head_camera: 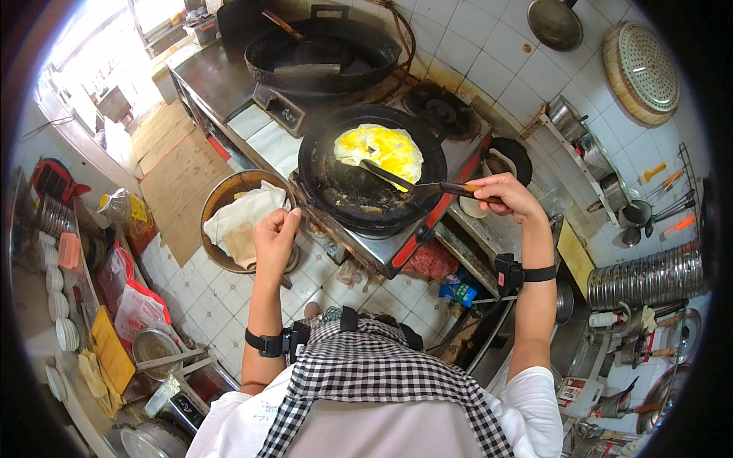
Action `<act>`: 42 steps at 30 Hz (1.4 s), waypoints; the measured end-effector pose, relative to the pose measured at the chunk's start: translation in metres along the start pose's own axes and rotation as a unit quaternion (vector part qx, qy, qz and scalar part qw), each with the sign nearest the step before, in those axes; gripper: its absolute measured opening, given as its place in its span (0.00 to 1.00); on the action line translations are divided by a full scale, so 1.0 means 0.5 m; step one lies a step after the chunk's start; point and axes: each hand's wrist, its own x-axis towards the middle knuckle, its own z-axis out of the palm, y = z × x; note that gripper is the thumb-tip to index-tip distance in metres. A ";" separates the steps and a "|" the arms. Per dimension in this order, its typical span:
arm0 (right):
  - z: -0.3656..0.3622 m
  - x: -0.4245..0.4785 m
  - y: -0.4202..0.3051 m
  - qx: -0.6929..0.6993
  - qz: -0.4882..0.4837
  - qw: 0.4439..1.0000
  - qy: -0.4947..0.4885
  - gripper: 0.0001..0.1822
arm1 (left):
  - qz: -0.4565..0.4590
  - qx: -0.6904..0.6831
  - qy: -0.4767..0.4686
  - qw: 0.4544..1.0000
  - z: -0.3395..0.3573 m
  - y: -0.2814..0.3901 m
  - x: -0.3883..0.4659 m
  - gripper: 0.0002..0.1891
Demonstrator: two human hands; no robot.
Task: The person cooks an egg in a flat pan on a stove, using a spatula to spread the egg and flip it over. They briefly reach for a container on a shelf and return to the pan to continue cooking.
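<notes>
My right hand (507, 194) grips the wooden handle of a metal spatula (426, 190). The blade rests at the lower edge of a round flatbread coated with yellow egg (395, 146). That flatbread lies in a flat black griddle pan (323, 192) on the stove. My left hand (276, 237), fingers curled in with nothing visible in them, hovers over the right side of a round basin (209, 235). Inside the basin are a white cloth (243, 214) and a tan piece (239, 243), partly hidden by my hand.
A large black wok (257, 63) stands behind the griddle, near a bare burner (441, 109). A red-fronted stove edge (426, 229) faces me. Shelves with stacked bowls (57, 306) and an oil bottle (129, 214) are at left; pots (595, 154) hang along the right wall.
</notes>
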 end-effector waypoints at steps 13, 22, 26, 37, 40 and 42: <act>-0.008 -0.109 0.028 -0.232 -0.050 0.970 0.050 0.16 | -0.005 0.009 -0.013 1.000 0.004 -0.006 0.007 0.18; 0.067 -0.184 0.046 -0.572 -0.145 0.784 0.193 0.17 | -0.009 0.036 -0.032 0.999 0.028 -0.005 0.013 0.18; 0.029 -0.140 0.070 -0.533 -0.138 0.811 0.197 0.19 | -0.026 0.033 -0.054 0.998 0.034 -0.001 0.016 0.17; -0.062 0.083 0.099 -0.370 -0.034 0.921 0.115 0.16 | 0.000 0.016 -0.034 0.999 0.023 0.006 0.014 0.18; -0.050 0.145 0.128 -0.290 -0.062 0.948 0.119 0.17 | 0.013 0.025 -0.026 0.999 0.013 0.002 0.016 0.18; -0.030 0.170 0.124 -0.261 -0.064 0.954 0.129 0.17 | 0.011 0.034 -0.020 0.999 0.005 -0.002 0.016 0.18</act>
